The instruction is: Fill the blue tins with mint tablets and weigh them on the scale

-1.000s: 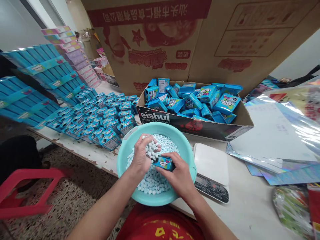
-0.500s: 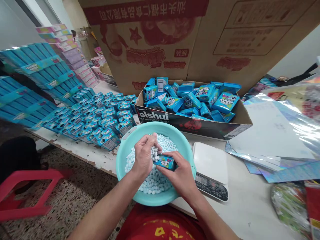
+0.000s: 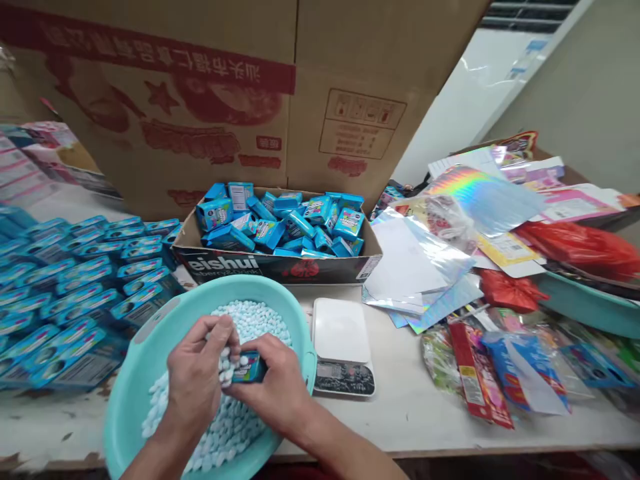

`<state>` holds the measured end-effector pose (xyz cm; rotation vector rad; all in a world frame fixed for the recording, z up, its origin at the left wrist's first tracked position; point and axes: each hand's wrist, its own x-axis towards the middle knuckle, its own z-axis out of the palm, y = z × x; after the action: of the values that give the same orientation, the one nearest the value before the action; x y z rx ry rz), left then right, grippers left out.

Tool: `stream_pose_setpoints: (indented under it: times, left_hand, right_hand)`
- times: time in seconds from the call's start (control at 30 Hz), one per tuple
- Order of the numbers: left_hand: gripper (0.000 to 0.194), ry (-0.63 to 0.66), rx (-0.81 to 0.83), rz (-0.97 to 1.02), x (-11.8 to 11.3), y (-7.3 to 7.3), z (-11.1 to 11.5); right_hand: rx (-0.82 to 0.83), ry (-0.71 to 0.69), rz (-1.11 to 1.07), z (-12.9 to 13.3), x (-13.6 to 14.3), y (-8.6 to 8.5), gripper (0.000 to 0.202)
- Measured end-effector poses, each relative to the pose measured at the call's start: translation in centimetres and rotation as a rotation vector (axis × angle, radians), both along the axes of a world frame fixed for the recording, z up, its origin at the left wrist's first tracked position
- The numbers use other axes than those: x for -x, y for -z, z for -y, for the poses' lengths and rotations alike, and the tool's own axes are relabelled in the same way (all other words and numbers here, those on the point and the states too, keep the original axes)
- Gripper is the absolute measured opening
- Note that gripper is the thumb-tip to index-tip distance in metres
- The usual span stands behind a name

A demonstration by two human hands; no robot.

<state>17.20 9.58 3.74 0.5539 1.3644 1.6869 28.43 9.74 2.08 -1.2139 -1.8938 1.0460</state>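
So nearest to the camera there's a turquoise basin with a bed of pale blue-white pellets in it, and both hands are over it, close together. The left hand is curled around a bunch of those pellets, right up against the end of a small blue box. The right hand has that box clamped between thumb and fingers, tilted on its side above the pile.

Just right of the basin on the tabletop sits a white scale, and further right a jumble of plastic packets, including a red one. Left of the basin are rows of upright blue boxes, kinda blurry at the edge.

Behind the basin there's a low carton heaped with more blue boxes, lying every which way. Shiny holographic sheets are spread to its right. Way at the back, a big brown cardboard box stands with its printing upside down.
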Motion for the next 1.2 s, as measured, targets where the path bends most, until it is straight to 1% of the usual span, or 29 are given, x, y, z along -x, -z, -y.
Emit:
stream_pose_setpoints:
  times: [0.1,0.17,0.3,0.4,0.57,0.63,0.7,0.77,0.83,0.9,0.93,1.0,1.03,1.07,1.13,1.2]
  left_hand:
    - [0.032,-0.041,-0.005,-0.037,0.0,0.1,0.1]
    - [0.031,-0.046,-0.019,-0.057,0.1,0.2,0.1]
    - [0.031,-0.012,-0.028,-0.056,-0.1,0.1,-0.1]
    - [0.031,-0.002,-0.034,-0.03,-0.3,0.0,-0.1]
    - [0.032,0.09,0.001,0.045,-0.7,-0.2,-0.2]
    - [0.032,0.076,-0.035,0.039,-0.6,0.0,-0.4]
    - [0.029,0.03,-0.084,-0.043,-0.2,0.3,-0.4]
    - [0.024,0.042,-0.081,-0.209,0.1,0.8,-0.1]
    - [0.017,0.159,-0.032,-0.411,0.3,1.2,0.5]
    - [0.024,0.337,-0.016,-0.568,0.4,1.5,1.1]
    - [0.026,0.413,-0.024,-0.614,0.4,1.7,1.3]
    - [0.024,0.511,-0.04,-0.662,0.6,2.0,1.6]
    - [0.024,0.523,-0.035,-0.685,0.7,2.2,1.6]
    - [0.025,0.505,-0.018,-0.721,1.0,2.3,1.5]
    - [0.026,0.411,0.038,-0.809,1.7,2.8,1.3]
    - [0.024,0.351,0.12,-0.81,2.5,3.1,1.1]
  right_hand:
    - [-0.017,0.001,-0.012,0.2,0.0,-0.2,0.044]
    - [-0.029,0.016,-0.013,0.3,-0.1,-0.4,0.044]
    - [-0.015,0.017,-0.015,0.3,-0.4,-0.5,0.045]
    - [-0.004,0.018,-0.015,0.1,-0.6,-0.3,0.041]
    - [0.018,0.012,-0.034,0.0,-1.4,-0.3,0.036]
    - [0.031,0.027,-0.055,-0.2,-1.8,-0.3,0.033]
    - [0.031,0.04,-0.075,-0.4,-2.2,-0.3,0.031]
    - [0.022,0.057,-0.086,-0.6,-2.5,-0.2,0.03]
    - [0.008,0.075,-0.08,-0.7,-2.5,-0.1,0.029]
    - [-0.019,0.07,-0.072,-0.7,-2.3,0.1,0.028]
    - [-0.033,0.059,-0.072,-0.6,-2.1,0.2,0.028]
    - [-0.042,0.041,-0.071,-0.5,-1.8,0.3,0.027]
    - [-0.032,0.041,-0.066,-0.5,-1.8,0.3,0.027]
    - [-0.016,0.047,-0.058,-0.4,-1.7,0.4,0.027]
    - [0.011,0.065,-0.039,-0.4,-1.8,0.3,0.028]
    - [0.018,0.067,-0.027,-0.5,-2.0,0.2,0.029]
